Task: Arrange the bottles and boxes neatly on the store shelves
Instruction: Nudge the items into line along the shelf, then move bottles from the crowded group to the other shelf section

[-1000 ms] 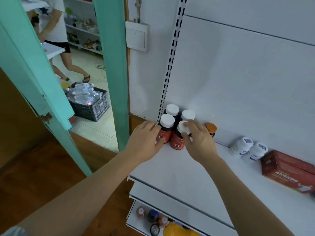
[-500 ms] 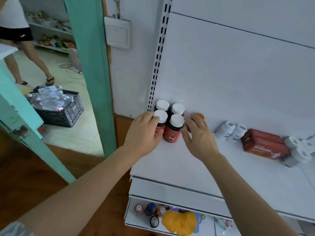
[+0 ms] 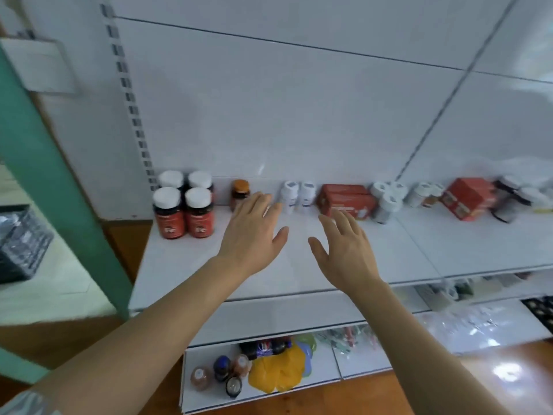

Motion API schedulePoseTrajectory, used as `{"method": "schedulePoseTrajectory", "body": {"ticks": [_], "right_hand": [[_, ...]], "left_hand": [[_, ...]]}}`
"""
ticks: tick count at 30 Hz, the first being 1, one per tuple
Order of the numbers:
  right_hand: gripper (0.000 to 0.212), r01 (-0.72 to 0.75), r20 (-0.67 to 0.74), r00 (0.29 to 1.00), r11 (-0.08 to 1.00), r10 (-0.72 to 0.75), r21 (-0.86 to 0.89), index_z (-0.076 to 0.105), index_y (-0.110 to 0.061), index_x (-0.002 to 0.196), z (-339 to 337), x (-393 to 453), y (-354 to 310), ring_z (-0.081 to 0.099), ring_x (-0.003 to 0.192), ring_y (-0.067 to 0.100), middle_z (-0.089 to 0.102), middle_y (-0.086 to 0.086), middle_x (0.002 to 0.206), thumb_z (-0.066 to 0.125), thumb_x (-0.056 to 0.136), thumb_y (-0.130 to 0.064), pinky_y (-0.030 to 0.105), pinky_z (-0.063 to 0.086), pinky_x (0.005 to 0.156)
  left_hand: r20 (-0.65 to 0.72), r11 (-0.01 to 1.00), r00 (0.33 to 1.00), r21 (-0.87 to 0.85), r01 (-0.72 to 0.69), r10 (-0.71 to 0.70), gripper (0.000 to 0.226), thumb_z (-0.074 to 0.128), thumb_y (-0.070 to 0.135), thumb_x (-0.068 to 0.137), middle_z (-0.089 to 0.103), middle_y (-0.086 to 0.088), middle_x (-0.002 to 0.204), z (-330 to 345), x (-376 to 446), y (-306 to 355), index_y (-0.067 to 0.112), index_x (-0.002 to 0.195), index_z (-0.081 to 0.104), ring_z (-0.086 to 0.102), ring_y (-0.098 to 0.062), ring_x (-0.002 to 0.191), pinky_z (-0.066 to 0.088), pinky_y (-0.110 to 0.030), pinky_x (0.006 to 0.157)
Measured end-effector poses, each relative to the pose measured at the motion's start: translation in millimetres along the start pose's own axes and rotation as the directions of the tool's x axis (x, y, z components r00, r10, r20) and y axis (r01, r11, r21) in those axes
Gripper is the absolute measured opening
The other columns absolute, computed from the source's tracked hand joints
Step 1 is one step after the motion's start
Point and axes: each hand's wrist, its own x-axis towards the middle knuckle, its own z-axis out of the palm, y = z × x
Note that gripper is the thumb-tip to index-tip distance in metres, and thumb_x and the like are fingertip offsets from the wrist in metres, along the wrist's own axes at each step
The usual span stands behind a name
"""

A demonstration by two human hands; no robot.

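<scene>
Several red bottles with white caps (image 3: 183,205) stand in a tight block at the left end of the white shelf (image 3: 299,274). An orange-capped brown bottle (image 3: 240,193) stands to their right. Two small white bottles (image 3: 297,196) and a red box (image 3: 344,200) follow along the back. My left hand (image 3: 254,232) hovers open over the shelf, fingertips near the orange-capped bottle and white bottles. My right hand (image 3: 344,250) hovers open in front of the red box. Neither hand holds anything.
More white bottles (image 3: 387,199), a second red box (image 3: 468,202) and dark jars (image 3: 511,194) lie further right on the shelf. A lower shelf (image 3: 269,372) holds small bottles and a yellow packet. A green door frame (image 3: 59,190) stands at the left.
Both hands have let go of the red bottles and moved right along the shelf with fingers spread. The view has swung right, showing more of the shelf.
</scene>
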Motion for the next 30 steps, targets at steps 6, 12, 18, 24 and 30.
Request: {"method": "schedulePoseTrajectory", "body": {"ticks": [6, 12, 18, 24, 30], "right_hand": [[0.063, -0.168, 0.057, 0.983, 0.983, 0.172, -0.071, 0.033, -0.014, 0.151, -45, -68, 119, 0.017, 0.149, 0.030, 0.026, 0.012, 0.160, 0.037, 0.100, -0.051, 0.045, 0.019, 0.120], [0.066, -0.335, 0.064, 0.937, 0.936, 0.342, -0.104, 0.023, -0.018, 0.154, -85, -134, 237, 0.010, 0.150, 0.027, 0.019, 0.008, 0.162, 0.029, 0.100, -0.055, 0.044, 0.016, 0.122], [0.068, -0.485, 0.005, 0.872, 0.865, 0.490, -0.129, 0.025, -0.018, 0.153, -109, -169, 341, 0.014, 0.149, 0.026, 0.024, 0.007, 0.160, 0.031, 0.098, -0.058, 0.043, 0.020, 0.121], [0.067, -0.575, -0.022, 0.814, 0.798, 0.581, -0.183, 0.021, -0.018, 0.154, -127, -177, 442, 0.013, 0.150, 0.026, 0.021, 0.006, 0.162, 0.030, 0.099, -0.057, 0.044, 0.018, 0.121], [0.069, -0.663, -0.074, 0.740, 0.707, 0.668, -0.245, 0.023, -0.018, 0.154, -149, -170, 540, 0.015, 0.150, 0.025, 0.025, 0.005, 0.161, 0.028, 0.099, -0.058, 0.043, 0.017, 0.122]], "left_hand": [[0.035, 0.992, 0.992, -0.039, -0.120, 0.121, 0.053, 0.053, 0.042, 0.093, 0.047, -0.015, 0.144, 41, 19, 135, 0.008, 0.133, 0.054, 0.037, -0.034, 0.137, 0.031, -0.046, 0.113], [0.090, 0.970, 0.971, -0.122, -0.209, 0.220, 0.057, 0.045, 0.044, 0.092, 0.043, -0.016, 0.148, 83, 45, 272, 0.009, 0.136, 0.051, 0.031, -0.035, 0.141, 0.025, -0.047, 0.116], [0.135, 0.927, 0.925, -0.183, -0.329, 0.355, 0.056, 0.048, 0.042, 0.096, 0.037, -0.015, 0.153, 128, 84, 380, 0.010, 0.142, 0.046, 0.024, -0.033, 0.145, 0.019, -0.043, 0.119], [0.139, 0.876, 0.880, -0.252, -0.412, 0.454, 0.057, 0.046, 0.043, 0.096, 0.034, -0.014, 0.155, 185, 145, 482, 0.012, 0.145, 0.041, 0.021, -0.032, 0.145, 0.018, -0.044, 0.119], [0.153, 0.816, 0.828, -0.334, -0.471, 0.540, 0.060, 0.038, 0.045, 0.100, 0.025, -0.010, 0.160, 232, 208, 578, 0.015, 0.151, 0.031, 0.012, -0.028, 0.149, 0.011, -0.041, 0.122]]}}
